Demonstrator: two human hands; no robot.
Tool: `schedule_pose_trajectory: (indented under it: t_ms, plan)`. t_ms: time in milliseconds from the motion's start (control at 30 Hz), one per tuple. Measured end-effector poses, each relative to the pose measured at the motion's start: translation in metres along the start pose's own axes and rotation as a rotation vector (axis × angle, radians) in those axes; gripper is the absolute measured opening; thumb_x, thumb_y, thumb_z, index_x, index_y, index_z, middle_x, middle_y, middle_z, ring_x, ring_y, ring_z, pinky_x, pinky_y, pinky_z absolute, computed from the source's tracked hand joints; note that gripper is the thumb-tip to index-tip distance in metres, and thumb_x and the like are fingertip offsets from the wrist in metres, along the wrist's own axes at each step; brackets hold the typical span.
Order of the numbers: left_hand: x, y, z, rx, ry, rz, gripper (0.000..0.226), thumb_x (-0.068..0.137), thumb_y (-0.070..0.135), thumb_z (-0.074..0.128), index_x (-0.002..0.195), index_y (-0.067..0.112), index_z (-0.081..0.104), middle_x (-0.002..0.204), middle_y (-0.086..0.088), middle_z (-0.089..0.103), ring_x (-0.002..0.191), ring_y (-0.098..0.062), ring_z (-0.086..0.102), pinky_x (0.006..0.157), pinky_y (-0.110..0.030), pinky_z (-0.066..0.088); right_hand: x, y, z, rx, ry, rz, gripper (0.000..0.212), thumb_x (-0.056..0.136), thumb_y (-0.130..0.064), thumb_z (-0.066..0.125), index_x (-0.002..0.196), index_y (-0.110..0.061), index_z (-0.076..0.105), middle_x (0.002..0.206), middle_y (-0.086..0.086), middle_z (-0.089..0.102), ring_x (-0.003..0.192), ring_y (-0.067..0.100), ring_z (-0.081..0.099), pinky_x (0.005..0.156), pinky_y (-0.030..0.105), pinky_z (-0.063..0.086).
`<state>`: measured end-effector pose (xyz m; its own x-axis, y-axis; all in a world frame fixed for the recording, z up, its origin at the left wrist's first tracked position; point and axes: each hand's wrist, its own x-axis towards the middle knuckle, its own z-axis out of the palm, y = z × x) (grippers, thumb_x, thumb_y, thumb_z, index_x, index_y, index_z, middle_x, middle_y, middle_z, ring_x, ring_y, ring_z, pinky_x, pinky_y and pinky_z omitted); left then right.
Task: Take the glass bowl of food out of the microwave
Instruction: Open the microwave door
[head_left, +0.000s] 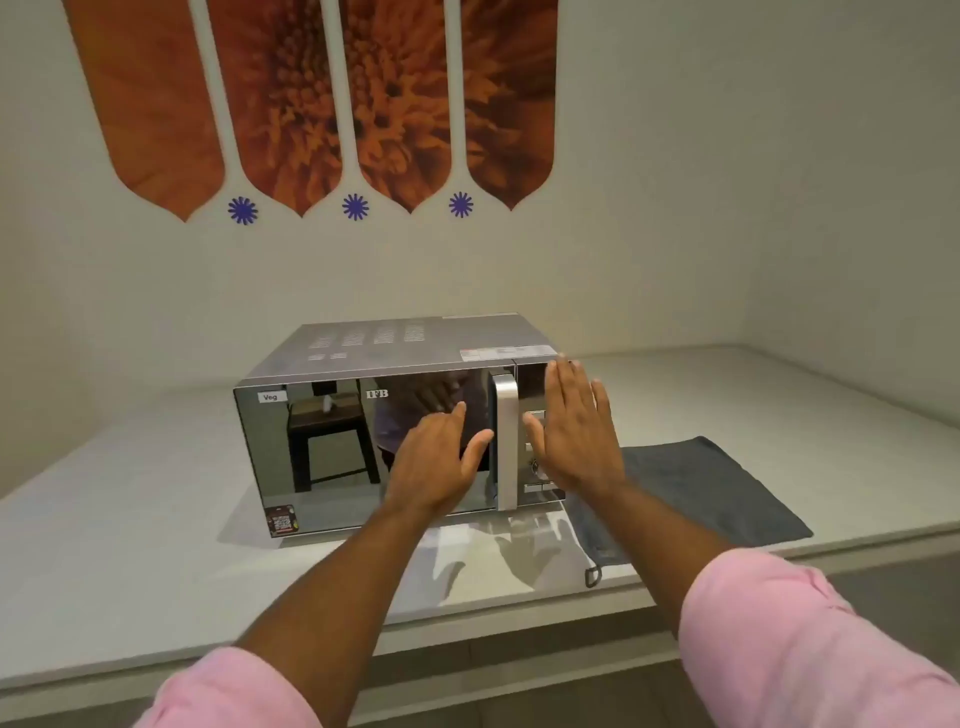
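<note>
We were at the very start: the microwave (395, 426) sat on the counter (130, 519) with its mirrored door (363, 452) shut, so the glass bowl of food was out of sight, presumably inside behind that door; we could not see it. Our left hand (439, 457) hovered flat before the door glass, fingers spread and holding nothing, its thumb pointing toward the silver handle (506, 441) just to its right. Our right hand (574, 436) was likewise spread wide and empty, in front of the control panel (535, 415) on the far side of that handle. A dark cloth (701, 493) lay on the counter beyond the right hand. As we judged it, the next move called for one hand to wrap the handle and pull the door outward, before either could reach in for the bowl.
</note>
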<state>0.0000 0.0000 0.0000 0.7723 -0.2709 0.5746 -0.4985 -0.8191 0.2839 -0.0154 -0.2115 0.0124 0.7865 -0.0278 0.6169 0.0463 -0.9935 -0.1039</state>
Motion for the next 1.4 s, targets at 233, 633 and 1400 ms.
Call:
schedule_pose_trajectory:
  t_ms: [233, 633, 1400]
  plan:
    - [0.029, 0.034, 0.028, -0.504, 0.031, -0.234, 0.034, 0.109, 0.044, 0.050, 0.111, 0.019, 0.073, 0.088, 0.006, 0.071, 0.079, -0.007, 0.066, 0.063, -0.016, 0.042, 0.052, 0.005, -0.011, -0.029, -0.053, -0.131, 0.066, 0.104, -0.048, 0.025, 0.156, -0.009, 0.036, 0.162, 0.013, 0.042, 0.151, 0.028, 0.035, 0.124, 0.048, 0.025]
    - [0.051, 0.044, 0.062, -0.768, 0.036, -0.361, 0.033, 0.112, 0.037, 0.046, 0.087, 0.022, 0.063, 0.080, -0.004, 0.065, 0.072, -0.012, 0.058, 0.068, -0.032, 0.049, 0.103, 0.006, -0.039, 0.116, -0.242, -0.124, 0.040, 0.099, -0.027, 0.035, 0.087, -0.011, 0.069, 0.097, 0.014, 0.073, 0.085, 0.031, 0.062, 0.072, 0.037, 0.050]
    - [-0.055, 0.037, -0.070, -0.345, 0.389, -0.030, 0.051, 0.103, 0.059, 0.047, 0.066, 0.028, 0.059, 0.056, 0.014, 0.054, 0.051, -0.005, 0.052, 0.049, -0.025, 0.039, 0.095, -0.011, -0.051, 0.116, -0.379, 0.017, 0.039, 0.096, -0.013, 0.043, 0.125, -0.006, 0.068, 0.127, 0.020, 0.069, 0.113, 0.036, 0.064, 0.082, 0.033, 0.046]
